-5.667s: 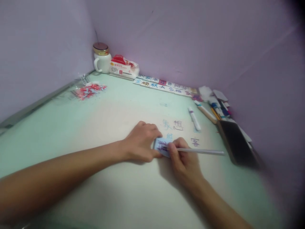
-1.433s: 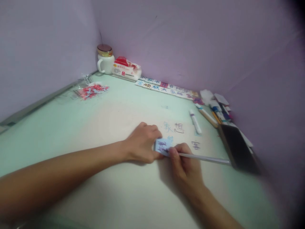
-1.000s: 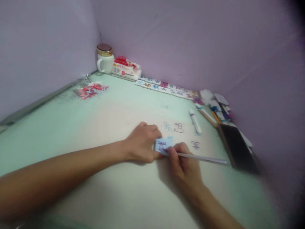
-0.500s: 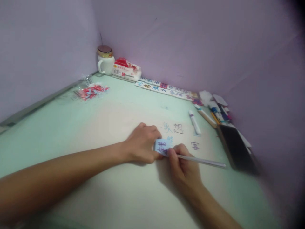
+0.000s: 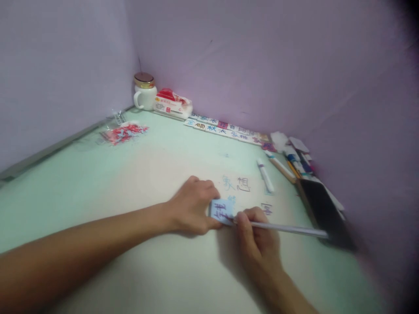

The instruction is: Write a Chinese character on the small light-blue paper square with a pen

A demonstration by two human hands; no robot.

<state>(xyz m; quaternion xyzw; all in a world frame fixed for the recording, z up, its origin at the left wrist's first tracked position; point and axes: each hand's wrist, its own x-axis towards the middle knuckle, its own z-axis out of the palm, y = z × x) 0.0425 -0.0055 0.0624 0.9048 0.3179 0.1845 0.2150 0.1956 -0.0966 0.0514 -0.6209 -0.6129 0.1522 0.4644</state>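
Note:
A small light-blue card [image 5: 221,211] with a dark purple character lies on the pale table [image 5: 157,266]. My left hand [image 5: 195,205] grips its left side between thumb and fingers. In my right hand [image 5: 258,231] is a slim pale pen [image 5: 291,228], pinched near its tip; the tip is at the card's right lower corner, and whether it touches is too small to tell. Around the card, blue and dark characters [image 5: 243,183] are written on the tabletop. A white marker [image 5: 265,175] lies behind my right hand.
A lidded white mug [image 5: 145,97], a tissue pack [image 5: 173,104] and rows of character cards [image 5: 229,132] line the back. Red and blue scraps [image 5: 126,133] lie at left. Pens [image 5: 281,165] and a dark phone [image 5: 322,211] are at right.
The view has tilted, so the scene sits slightly lower. My right hand has shifted a little right of the card, and the pen lies flatter. My left hand still holds the card.

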